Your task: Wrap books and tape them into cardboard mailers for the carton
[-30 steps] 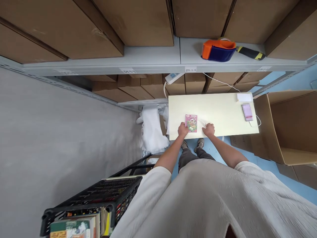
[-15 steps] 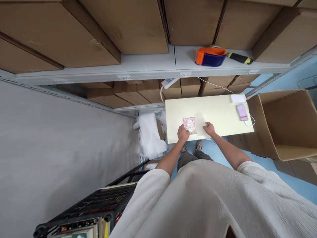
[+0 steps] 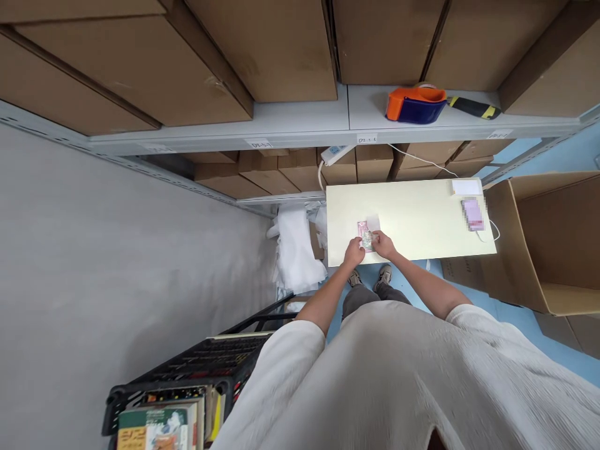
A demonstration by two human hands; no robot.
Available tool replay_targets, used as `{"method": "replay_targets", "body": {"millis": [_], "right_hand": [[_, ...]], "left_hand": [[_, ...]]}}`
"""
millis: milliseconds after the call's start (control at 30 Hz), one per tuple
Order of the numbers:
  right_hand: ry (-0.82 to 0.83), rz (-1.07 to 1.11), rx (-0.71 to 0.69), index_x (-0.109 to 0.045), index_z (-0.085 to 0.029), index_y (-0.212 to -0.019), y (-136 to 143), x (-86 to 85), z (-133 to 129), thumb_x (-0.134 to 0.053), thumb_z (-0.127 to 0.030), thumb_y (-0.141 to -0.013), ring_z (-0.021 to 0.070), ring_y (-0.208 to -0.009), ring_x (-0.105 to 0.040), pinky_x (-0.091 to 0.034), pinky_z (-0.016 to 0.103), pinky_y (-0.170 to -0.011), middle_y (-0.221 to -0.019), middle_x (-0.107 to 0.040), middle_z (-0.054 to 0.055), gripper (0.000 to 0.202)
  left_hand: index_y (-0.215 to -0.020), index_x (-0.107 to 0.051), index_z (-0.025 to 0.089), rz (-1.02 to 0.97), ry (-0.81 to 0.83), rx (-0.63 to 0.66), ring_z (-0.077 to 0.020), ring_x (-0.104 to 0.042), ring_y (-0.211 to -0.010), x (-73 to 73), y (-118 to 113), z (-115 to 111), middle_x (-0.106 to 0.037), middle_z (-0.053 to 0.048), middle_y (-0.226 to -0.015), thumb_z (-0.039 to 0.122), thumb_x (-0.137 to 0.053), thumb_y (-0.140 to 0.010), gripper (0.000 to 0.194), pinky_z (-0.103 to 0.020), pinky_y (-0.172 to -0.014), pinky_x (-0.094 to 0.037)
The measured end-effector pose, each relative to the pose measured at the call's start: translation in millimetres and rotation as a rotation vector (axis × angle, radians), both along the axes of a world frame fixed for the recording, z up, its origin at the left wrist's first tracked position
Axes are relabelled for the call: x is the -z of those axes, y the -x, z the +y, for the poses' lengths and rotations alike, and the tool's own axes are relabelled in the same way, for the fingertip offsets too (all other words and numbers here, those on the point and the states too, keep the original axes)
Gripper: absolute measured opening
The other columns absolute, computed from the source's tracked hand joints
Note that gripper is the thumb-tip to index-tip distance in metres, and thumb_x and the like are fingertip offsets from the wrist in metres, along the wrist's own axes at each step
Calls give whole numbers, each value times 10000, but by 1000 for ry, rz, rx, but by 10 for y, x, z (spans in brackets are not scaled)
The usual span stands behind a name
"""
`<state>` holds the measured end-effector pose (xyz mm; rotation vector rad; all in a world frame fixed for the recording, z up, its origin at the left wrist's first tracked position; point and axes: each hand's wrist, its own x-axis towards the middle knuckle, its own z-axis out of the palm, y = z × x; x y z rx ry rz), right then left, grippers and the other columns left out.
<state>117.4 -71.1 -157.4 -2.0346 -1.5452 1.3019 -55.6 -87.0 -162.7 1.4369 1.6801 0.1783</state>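
A small pink, colourfully printed flat packet (image 3: 362, 229) lies near the front left edge of the cream tabletop (image 3: 417, 219). My left hand (image 3: 355, 252) is closed on its lower left edge. My right hand (image 3: 384, 245) has its fingers pinched together over the packet's right side. From those fingers a pale, see-through sheet or sleeve (image 3: 374, 222) stands out, partly overlapping the packet. Whether it is a loose sheet or a bag is too small to tell. Both hands hide parts of the packet.
A purple phone-like item (image 3: 473, 214) and a white box (image 3: 466, 187) sit at the tabletop's right end. An open carton (image 3: 525, 250) stands beside it. The shelf above holds a tape dispenser (image 3: 416, 105) and a yellow-black knife (image 3: 474, 107). A black crate (image 3: 225, 362) with books is lower left.
My right hand has moved left with the see-through sheet, from beside the packet to over its right part. My left hand stays on the packet. The camera view has shifted slightly.
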Motion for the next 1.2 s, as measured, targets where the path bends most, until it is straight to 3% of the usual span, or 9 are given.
{"method": "replay_targets", "body": {"millis": [200,367,500,633,767,967,1200], "right_hand": [[5,-51,-78,-712,-228,-1386,64,177,-33,-636,-124,-876,252,-963,-727,-566,361,-986,-976,-781,32,526],[12,-16,-141,-680,-182,-1501,54,249,-80,-649,-144,-909,260,-1115,-744,-559,380,-1094,-1158,-812,87,594],[13,23,-103,-704,-185,-1495,35,278,-100,-567,-132,-938,254,-1223,-731,-538,389,-1157,-1316,-797,116,576],[43,88,-59,-751,-211,-1410,-66,299,-74,-544,-148,-933,239,-1160,-749,-566,384,-1126,-1261,-816,82,524],[-31,-34,117,-789,-200,-1287,-204,306,-21,-570,-157,-890,269,-1210,-730,-555,383,-1140,-1307,-796,103,456],[97,-33,248,-781,-205,-1297,-213,298,44,-643,-226,-834,263,-1076,-743,-581,353,-1017,-1152,-815,72,484],[104,96,307,-755,-218,-983,-111,187,116,-641,-509,-939,226,-874,-698,-571,310,-805,-880,-766,41,315]], "left_hand": [[-1427,-657,230,-51,22,0,-245,-707,-1324,33,80,34,-742,-109,-1426,23,-559,-930,547,-400,-1194,-544],[-1453,-655,229,-12,-8,14,-256,-668,-1388,-25,68,47,-706,-123,-1471,15,-553,-937,568,-399,-1223,-521],[-1539,-611,264,39,-95,154,-285,-592,-1479,-123,17,36,-647,-103,-1582,10,-532,-939,656,-436,-1277,-460],[-1625,-544,258,98,-52,337,-326,-555,-1512,-196,-40,29,-645,-104,-1622,42,-540,-962,697,-466,-1257,-447],[-1643,-528,234,154,-50,400,-338,-557,-1511,-220,-65,30,-608,-120,-1669,61,-519,-978,687,-469,-1223,-464],[-1591,-560,231,143,-38,380,-332,-590,-1477,-237,-64,47,-647,-136,-1614,161,-502,-1061,539,-449,-1188,-481],[-1448,-602,238,75,39,231,-337,-633,-1421,-242,-110,67,-747,-147,-1430,401,-549,-1110,379,-442,-1169,-452]]}}
